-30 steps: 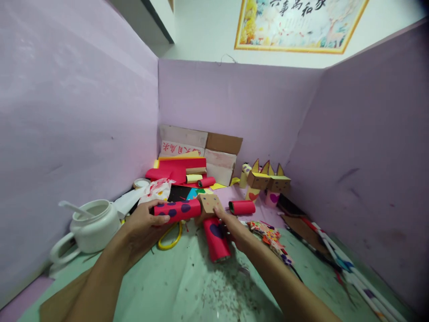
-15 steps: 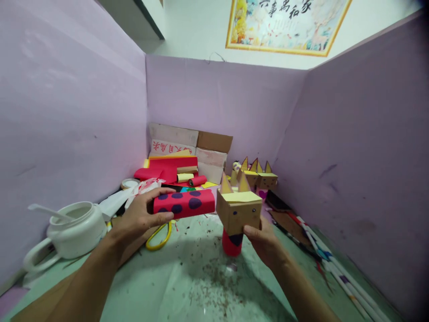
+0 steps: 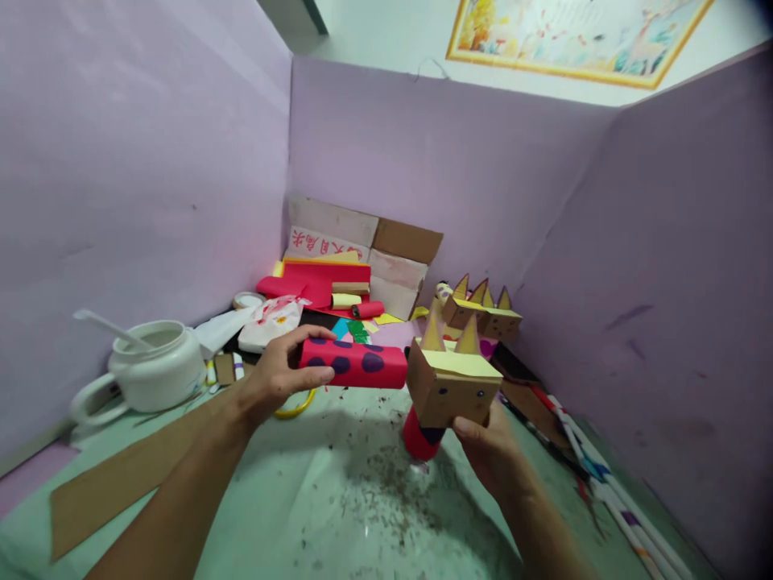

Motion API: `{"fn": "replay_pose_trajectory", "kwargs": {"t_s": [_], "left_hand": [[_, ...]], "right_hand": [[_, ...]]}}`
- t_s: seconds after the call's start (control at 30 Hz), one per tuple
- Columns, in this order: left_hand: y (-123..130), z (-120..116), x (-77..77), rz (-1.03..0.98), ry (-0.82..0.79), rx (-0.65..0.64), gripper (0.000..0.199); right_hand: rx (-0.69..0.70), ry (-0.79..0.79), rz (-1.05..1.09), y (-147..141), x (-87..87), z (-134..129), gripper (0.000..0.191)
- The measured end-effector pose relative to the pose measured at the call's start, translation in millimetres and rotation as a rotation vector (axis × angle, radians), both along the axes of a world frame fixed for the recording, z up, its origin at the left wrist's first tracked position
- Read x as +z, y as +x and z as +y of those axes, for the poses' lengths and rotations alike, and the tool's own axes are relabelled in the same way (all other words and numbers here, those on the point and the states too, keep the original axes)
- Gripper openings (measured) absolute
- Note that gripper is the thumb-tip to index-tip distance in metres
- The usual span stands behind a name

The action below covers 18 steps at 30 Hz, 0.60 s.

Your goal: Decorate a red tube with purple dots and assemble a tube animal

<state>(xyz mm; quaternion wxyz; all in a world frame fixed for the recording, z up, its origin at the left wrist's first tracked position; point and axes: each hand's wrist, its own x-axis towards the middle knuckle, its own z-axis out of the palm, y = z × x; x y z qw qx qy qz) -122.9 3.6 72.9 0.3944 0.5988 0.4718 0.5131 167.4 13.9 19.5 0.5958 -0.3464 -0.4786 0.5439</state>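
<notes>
My left hand is closed round one end of a red paper tube with dark purple spots, held level above the table. The tube's right end comes up against or just in front of the side of a cardboard box head; I cannot tell whether they touch. This head has a yellow top, two pointed ears and two dark eye dots, and my right hand grips its lower right corner. Below the head shows a red tube with a dark patch, its upper part hidden.
Left stands a white mug with a stirrer, by a cardboard strip. Yellow-handled scissors lie partly behind the left hand. More eared box heads stand back right. Red paper and a carton lie behind; long white sticks run along the right.
The view has swung, so the surroundings sit lower and further right. The spotted tube's right end and the box head are closer together, and the head is tilted more. Both grips stay.
</notes>
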Motion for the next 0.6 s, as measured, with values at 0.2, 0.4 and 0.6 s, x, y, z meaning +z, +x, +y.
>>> {"fn": "replay_pose_trajectory", "kwargs": {"t_s": [0.2,0.4,0.6], "left_hand": [[1.1,0.7,0.6,0.112,0.05,-0.088,0.053],[1.5,-0.3,-2.7,0.227,0.102,-0.07,0.057],[2.3,1.7,-6.4,0.325,0.127,-0.027,0.06]], "right_hand": [[0.004,-0.013,-0.077,-2.6,0.5,-2.3,0.093],[0.017,0.001,-0.095,-3.0,0.4,-3.5,0.092],[0.031,0.031,-0.159,-0.9,-6.3,-2.0,0.092]]}}
